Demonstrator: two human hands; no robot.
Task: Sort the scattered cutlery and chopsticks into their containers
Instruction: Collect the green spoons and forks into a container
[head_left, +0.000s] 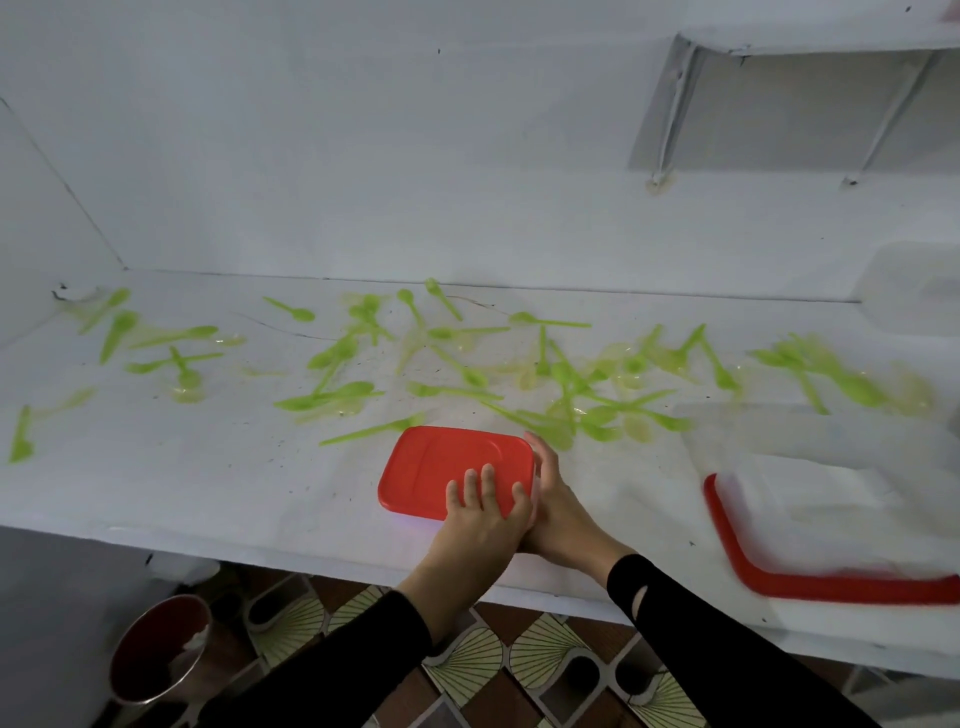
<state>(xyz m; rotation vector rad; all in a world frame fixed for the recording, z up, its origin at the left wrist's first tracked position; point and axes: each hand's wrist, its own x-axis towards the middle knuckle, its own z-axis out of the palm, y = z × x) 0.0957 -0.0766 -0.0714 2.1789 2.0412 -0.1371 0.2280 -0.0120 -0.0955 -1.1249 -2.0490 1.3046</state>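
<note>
A closed container with a red lid (441, 465) sits on the white counter (208, 483) near its front edge. My left hand (480, 512) lies on the lid's near right corner with the fingers spread over the top. My right hand (553, 501) wraps the container's right side, thumb at the far corner. Several green plastic spoons and forks (332, 397) lie scattered across the counter behind it, from the far left to the far right. Some pale yellowish ones (631, 374) lie among them.
A clear container (831, 467) stands at the right on a red lid (737, 551), blurred. Another clear tub (919, 291) stands at the back right against the wall. A shelf bracket (670, 109) hangs above. Below the counter stands a metal bowl (156, 649) on the patterned floor.
</note>
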